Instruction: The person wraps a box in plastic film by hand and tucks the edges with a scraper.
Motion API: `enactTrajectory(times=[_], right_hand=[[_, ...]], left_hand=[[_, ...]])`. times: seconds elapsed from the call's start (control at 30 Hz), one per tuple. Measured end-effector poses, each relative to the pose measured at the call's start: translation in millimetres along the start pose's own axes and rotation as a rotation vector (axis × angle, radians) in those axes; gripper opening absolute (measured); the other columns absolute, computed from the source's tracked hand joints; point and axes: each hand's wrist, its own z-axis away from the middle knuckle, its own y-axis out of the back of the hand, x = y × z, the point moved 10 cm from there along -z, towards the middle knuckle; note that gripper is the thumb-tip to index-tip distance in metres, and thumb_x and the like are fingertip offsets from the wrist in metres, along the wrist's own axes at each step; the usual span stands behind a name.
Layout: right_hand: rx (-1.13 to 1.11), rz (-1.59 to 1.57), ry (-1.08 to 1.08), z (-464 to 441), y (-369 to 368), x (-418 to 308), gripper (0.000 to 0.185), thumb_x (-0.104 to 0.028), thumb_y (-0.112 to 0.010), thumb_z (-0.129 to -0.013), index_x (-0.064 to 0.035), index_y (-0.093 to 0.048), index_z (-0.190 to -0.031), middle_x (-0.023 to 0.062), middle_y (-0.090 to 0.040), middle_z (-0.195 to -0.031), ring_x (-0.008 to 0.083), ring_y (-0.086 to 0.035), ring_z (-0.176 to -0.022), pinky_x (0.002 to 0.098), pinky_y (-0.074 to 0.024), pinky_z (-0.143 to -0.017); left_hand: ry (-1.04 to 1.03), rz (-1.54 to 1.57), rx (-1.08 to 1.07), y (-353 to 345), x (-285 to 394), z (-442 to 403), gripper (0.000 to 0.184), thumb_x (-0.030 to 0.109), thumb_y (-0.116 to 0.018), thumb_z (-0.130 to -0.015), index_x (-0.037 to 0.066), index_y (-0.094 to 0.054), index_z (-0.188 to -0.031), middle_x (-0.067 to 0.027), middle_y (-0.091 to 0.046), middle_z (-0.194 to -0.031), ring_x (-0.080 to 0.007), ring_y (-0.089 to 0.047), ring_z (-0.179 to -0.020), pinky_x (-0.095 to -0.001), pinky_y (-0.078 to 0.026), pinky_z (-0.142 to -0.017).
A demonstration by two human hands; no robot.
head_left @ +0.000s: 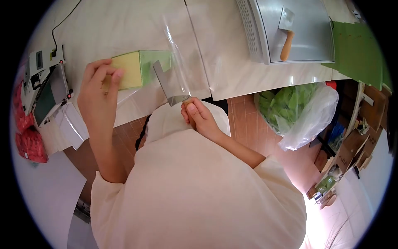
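Note:
At the table's front left, my left hand (98, 81) has its fingers curled at the left end of a yellow block (129, 71), thumb over its face. A light green piece (155, 60) adjoins the block's right side. My right hand (198, 114) is closed around the handle end of a metal scraper (163, 83), just in front of the table edge. The scraper's flat blade points up and left, close to the green piece; its handle is mostly hidden in my fingers. Clear plastic film (176, 54) lies behind the scraper.
A metal box (298, 45) stands at the right, with a wooden-handled scraper (287, 39) on it. Green sheets (356, 54) lie beyond. Below hangs a plastic bag of green pieces (290, 103). A device with a small display (39, 60) and red packets (31, 145) are at the left.

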Motion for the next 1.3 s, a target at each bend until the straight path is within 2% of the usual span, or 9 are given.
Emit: enactTrajectory(times=[0.13, 0.2, 0.3, 0.4, 0.47, 0.8, 1.0, 1.07, 1.3], right_hand=[[-0.046, 0.023, 0.038, -8, -11, -1, 0.028, -0.032, -0.039, -0.106, -0.0059, -0.049, -0.108, -0.0011, -0.045, -0.080, 0.0082, -0.039, -0.070, 0.0220, -0.0367, -0.064], [-0.053, 0.021, 0.034, -14, -17, 3, 0.028, -0.032, -0.039, -0.106, -0.0059, -0.049, -0.108, -0.0010, -0.045, -0.080, 0.0082, -0.039, -0.070, 0.0220, -0.0365, -0.064], [-0.082, 0.024, 0.129, -21, -23, -2, 0.029, -0.032, -0.039, -0.107, -0.0055, -0.049, -0.108, -0.0010, -0.045, -0.079, 0.0082, -0.039, -0.070, 0.0220, -0.0362, -0.064], [-0.081, -0.009, 0.050, -26, -24, -2, 0.029, -0.032, -0.038, -0.107, -0.0052, -0.049, -0.108, -0.0011, -0.044, -0.078, 0.0081, -0.038, -0.069, 0.0221, -0.0361, -0.063], [-0.096, 0.018, 0.068, -28, -24, 0, 0.035, -0.041, -0.037, -0.106, -0.0092, -0.051, -0.108, -0.0017, -0.047, -0.076, 0.0056, -0.038, -0.064, 0.0199, -0.0314, -0.057], [-0.156, 0.023, 0.032, -29, -26, 4, 0.037, -0.042, -0.036, -0.106, -0.0081, -0.051, -0.107, -0.0007, -0.048, -0.076, 0.0074, -0.040, -0.066, 0.0208, -0.0326, -0.058], [-0.188, 0.029, 0.024, -28, -26, 3, 0.039, -0.042, -0.037, -0.105, -0.0064, -0.051, -0.106, -0.0002, -0.048, -0.076, 0.0088, -0.043, -0.070, 0.0218, -0.0347, -0.063], [-0.116, -0.042, -0.004, -25, -16, -2, 0.038, -0.044, -0.039, -0.104, -0.0081, -0.052, -0.109, -0.0020, -0.047, -0.075, 0.0060, -0.038, -0.064, 0.0206, -0.0333, -0.058], [0.100, -0.033, 0.164, -18, 56, -29, 0.042, -0.048, -0.040, -0.103, -0.0084, -0.052, -0.107, -0.0023, -0.048, -0.074, 0.0059, -0.042, -0.066, 0.0207, -0.0342, -0.060]], left_hand=[[0.003, 0.027, 0.004, -3, -1, 1, 0.017, 0.018, -0.064, -0.094, 0.000, -0.065, -0.095, -0.0074, -0.063, -0.113, -0.0170, -0.064, -0.097, -0.0294, -0.055, -0.084], [-0.085, -0.010, 0.079, 3, 5, 1, 0.017, 0.021, -0.068, -0.090, 0.004, -0.064, -0.089, -0.0017, -0.067, -0.105, -0.0141, -0.062, -0.078, -0.0257, -0.047, -0.059], [-0.099, -0.018, 0.063, 2, 5, 0, 0.017, 0.020, -0.067, -0.090, 0.004, -0.064, -0.089, -0.0029, -0.067, -0.104, -0.0141, -0.061, -0.077, -0.0257, -0.047, -0.059], [-0.113, -0.003, 0.070, 3, 5, 0, 0.017, 0.019, -0.067, -0.090, 0.003, -0.064, -0.089, -0.0037, -0.067, -0.104, -0.0146, -0.061, -0.077, -0.0255, -0.046, -0.058], [-0.109, 0.010, 0.067, 3, 6, 0, 0.017, 0.019, -0.067, -0.090, 0.003, -0.064, -0.088, -0.0040, -0.067, -0.104, -0.0147, -0.061, -0.077, -0.0255, -0.046, -0.058], [-0.111, 0.015, 0.046, 2, 3, -2, 0.016, 0.017, -0.068, -0.089, 0.002, -0.064, -0.089, -0.0046, -0.068, -0.104, -0.0146, -0.063, -0.078, -0.0269, -0.048, -0.059], [-0.089, 0.009, 0.043, 1, 4, 0, 0.017, 0.018, -0.067, -0.090, 0.002, -0.064, -0.089, -0.0045, -0.068, -0.104, -0.0155, -0.063, -0.077, -0.0266, -0.048, -0.063], [-0.107, 0.018, 0.048, 3, 3, -2, 0.018, 0.019, -0.067, -0.090, 0.001, -0.064, -0.089, -0.0046, -0.068, -0.104, -0.0159, -0.063, -0.077, -0.0269, -0.048, -0.064], [-0.114, 0.045, 0.045, 3, 2, -3, 0.018, 0.018, -0.067, -0.090, 0.000, -0.064, -0.091, -0.0051, -0.068, -0.104, -0.0161, -0.062, -0.078, -0.0270, -0.048, -0.065]])
